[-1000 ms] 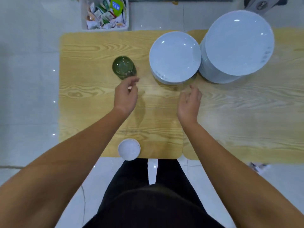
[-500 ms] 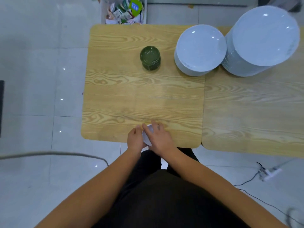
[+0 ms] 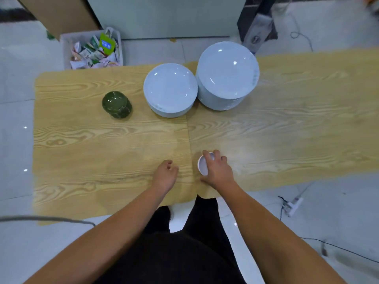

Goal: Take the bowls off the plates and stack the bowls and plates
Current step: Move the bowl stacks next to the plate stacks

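On the worktop [image 3: 82, 160], well nearer than the smaller plate stack [image 3: 170, 89], the right hand [image 3: 218, 173] curls its fingers [image 3: 217, 155] round a white bowl [image 3: 202, 166]. The left hand [image 3: 165, 176] hangs loosely curled, empty. Plates and green bowls [image 3: 117, 104] look stacked; this bowl seems left to place.

Bright, glary, soft wide-angle view
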